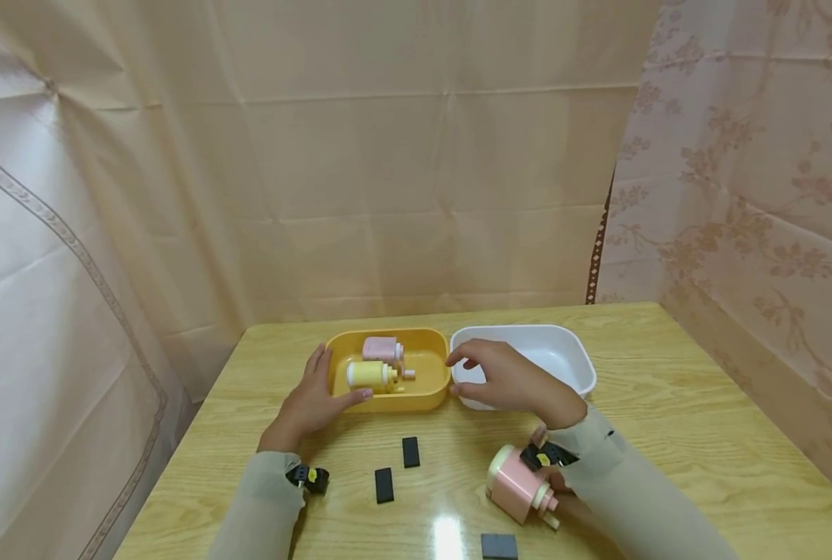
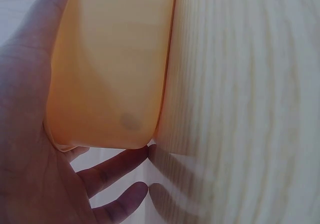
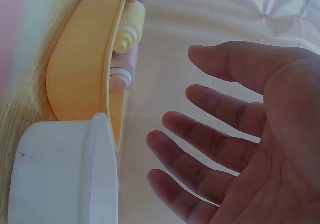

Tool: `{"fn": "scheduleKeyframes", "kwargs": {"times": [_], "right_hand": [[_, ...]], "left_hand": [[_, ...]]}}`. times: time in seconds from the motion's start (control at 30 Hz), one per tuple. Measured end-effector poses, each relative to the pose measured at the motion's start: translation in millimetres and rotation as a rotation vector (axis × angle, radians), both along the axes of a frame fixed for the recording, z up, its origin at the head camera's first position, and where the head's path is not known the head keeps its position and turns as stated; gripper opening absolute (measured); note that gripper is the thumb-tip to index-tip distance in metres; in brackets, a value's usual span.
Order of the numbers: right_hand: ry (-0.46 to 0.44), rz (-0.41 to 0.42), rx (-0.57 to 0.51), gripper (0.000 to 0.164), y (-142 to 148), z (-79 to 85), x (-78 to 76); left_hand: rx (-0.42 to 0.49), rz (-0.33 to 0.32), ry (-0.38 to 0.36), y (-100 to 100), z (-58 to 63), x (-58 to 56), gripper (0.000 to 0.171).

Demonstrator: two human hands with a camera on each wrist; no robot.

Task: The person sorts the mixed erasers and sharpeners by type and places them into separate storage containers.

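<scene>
Orange tray (image 1: pixel 402 403), upright, yel. gadget (image 1: pixel 367 375) & pale-pink gadget (image 1: pixel 379 348) lying inside, wht tray (image 1: pixel 563 365) just beside, on R

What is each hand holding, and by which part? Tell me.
The left hand holds the yellow tray by its left end, thumb at the front rim; the right hand holds nothing.

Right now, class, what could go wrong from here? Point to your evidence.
Drawing back the right sleeve might knock the salmon-pink container, which lies close to it. The left hand touches the yellow tray; a nudge could shift it and make the yellow container and pale pink container inside slide or roll.
</scene>
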State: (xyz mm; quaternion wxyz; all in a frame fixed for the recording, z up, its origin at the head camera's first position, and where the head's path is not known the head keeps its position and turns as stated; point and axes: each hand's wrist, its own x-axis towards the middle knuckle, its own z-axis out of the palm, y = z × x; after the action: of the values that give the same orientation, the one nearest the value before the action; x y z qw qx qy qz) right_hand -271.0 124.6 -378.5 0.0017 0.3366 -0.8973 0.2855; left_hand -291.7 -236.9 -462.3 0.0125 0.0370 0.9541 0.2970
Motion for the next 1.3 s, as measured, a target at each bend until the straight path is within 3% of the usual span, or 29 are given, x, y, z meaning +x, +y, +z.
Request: {"fn": "scheduleKeyframes", "kwargs": {"times": [0.43, 0.67, 1.1, 1.3], "right_hand": [[-0.068, -0.026, -0.004, 0.033, 17.2, -3.8, 25.3], [-0.028, 0.014, 0.037, 0.031, 24.7, -4.9, 32.2], [-0.099, 0.068, 0.138, 0.042, 33.9, -1.2, 49.3], [-0.081, 0.075, 0.155, 0.046, 36.8, -3.0, 56.9]], "left_hand": [[-0.018, -0.003, -0.003, -2.0, -0.1, -2.3, 0.134], [-0.022, 0.0, -0.003, -2.2, -0.9, -2.7, 0.134], [-0.01, 0.0, 0.002, -1.4, -2.9, -2.8, 0.134], [0.0, -0.001, 0.003, -0.6, -3.3, -2.4, 0.133]]}}
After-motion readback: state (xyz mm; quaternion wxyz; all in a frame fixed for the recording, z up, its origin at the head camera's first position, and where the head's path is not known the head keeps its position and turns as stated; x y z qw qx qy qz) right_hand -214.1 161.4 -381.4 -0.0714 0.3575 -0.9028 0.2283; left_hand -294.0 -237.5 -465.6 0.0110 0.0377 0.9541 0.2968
